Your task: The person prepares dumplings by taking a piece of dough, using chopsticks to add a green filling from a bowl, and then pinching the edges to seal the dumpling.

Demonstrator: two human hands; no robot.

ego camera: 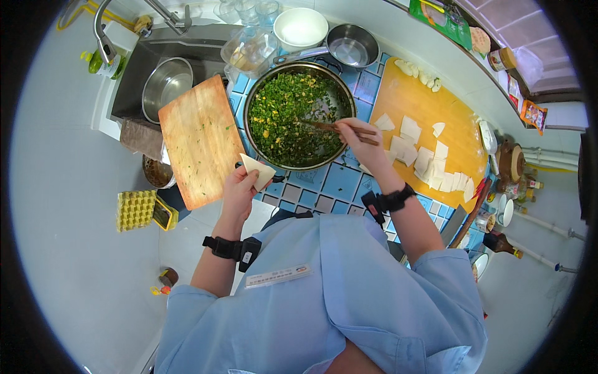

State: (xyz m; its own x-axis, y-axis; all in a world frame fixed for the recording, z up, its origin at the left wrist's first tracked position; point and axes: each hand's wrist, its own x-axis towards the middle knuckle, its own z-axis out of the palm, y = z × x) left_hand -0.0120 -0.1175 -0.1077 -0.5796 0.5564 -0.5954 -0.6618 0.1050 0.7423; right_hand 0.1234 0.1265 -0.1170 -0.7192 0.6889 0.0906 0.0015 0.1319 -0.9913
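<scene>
My left hand [240, 189] holds a flat dough wrapper [256, 172] near the lower left rim of a large metal bowl [351, 93]. Chopped green filling with yellow bits [280, 117] lies in the bowl, heaped more to its left side. Wooden chopsticks [357, 133] are gripped in my right hand [362, 142], their tips down at the filling. Several cut wrappers [404, 149] are spread over a yellow board [387, 100] on the right. Folded dumplings [416, 70] line that board's far edge.
A wooden cutting board [198, 145] with green specks rests partly over the sink [140, 56], beside a metal pot [163, 89]. Behind the bowl stand a white bowl [301, 28], a saucepan [352, 44] and a plastic container [250, 51]. A rolling pin [474, 212] lies at the right.
</scene>
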